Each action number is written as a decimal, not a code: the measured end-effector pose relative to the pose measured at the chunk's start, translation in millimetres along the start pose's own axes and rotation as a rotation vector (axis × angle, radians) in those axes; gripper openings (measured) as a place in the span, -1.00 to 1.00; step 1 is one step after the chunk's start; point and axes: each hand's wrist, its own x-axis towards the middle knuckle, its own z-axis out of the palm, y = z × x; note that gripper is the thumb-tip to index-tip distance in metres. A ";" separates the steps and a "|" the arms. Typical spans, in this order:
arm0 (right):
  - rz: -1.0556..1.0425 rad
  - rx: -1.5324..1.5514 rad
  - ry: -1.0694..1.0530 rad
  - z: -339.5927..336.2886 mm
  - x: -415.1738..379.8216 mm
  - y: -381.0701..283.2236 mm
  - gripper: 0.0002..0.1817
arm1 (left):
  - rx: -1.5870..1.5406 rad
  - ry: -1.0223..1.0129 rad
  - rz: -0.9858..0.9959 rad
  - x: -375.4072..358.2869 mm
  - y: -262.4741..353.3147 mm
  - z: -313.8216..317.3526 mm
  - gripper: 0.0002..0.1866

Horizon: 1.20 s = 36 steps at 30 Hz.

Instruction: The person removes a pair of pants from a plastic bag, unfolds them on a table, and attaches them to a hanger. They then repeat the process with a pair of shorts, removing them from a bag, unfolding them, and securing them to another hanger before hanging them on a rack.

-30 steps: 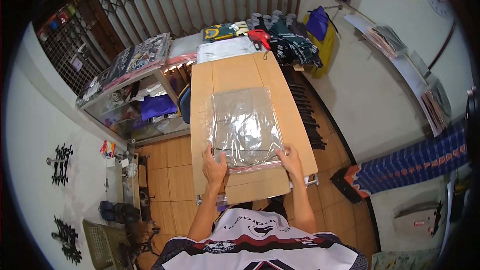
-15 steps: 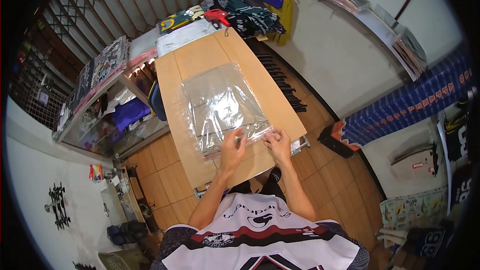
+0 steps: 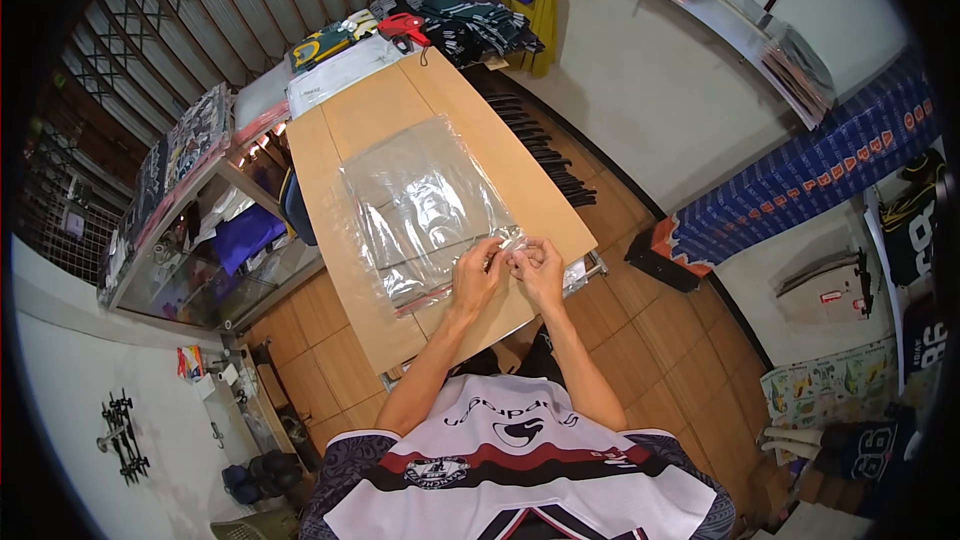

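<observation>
A clear plastic bag (image 3: 425, 200) lies flat on the wooden tabletop (image 3: 440, 90), glossy with reflections. A red strip runs along its near edge. At the bag's near right corner my two hands are close together. My left hand (image 3: 477, 278) has its fingers curled and pinched on the bag's edge. Just to the right, my right hand (image 3: 541, 270) is closed with thumb and fingers on the same corner. The exact grip of the fingertips is partly hidden by the hands.
A red tape dispenser (image 3: 403, 28) and folded clothes (image 3: 455, 15) sit at the table's far end. To the left stands a glass display case (image 3: 215, 235). A long blue box (image 3: 800, 160) is on the right, below a wall shelf (image 3: 700, 20).
My left hand has moved right along the bag's near edge to meet my right hand at the corner. Its fingers have closed on the plastic. The camera view has shifted slightly.
</observation>
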 end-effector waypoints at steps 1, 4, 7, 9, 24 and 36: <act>-0.020 -0.010 -0.005 0.0 0.7 2.0 -0.73 | 0.005 -0.001 -0.010 0.0 -0.3 0.1 -0.78; -0.011 0.028 -0.003 1.6 -1.4 -1.3 -0.72 | 0.032 0.003 -0.030 0.7 1.4 1.1 -0.81; -0.017 0.025 -0.001 1.3 -1.1 -0.8 -0.72 | 0.088 0.008 -0.028 -0.5 0.3 3.6 -0.85; 0.000 -0.013 0.019 1.1 -0.5 -1.8 -0.74 | 0.129 -0.001 -0.013 -0.3 -0.3 4.9 -0.86; 0.047 -0.025 0.023 1.9 0.5 -12.7 -0.86 | 0.170 -0.042 0.109 -0.9 13.8 -0.5 -0.80; -0.037 -0.361 0.011 3.4 -5.1 -29.5 -0.80 | 0.280 -0.006 0.139 3.5 8.7 8.6 -0.90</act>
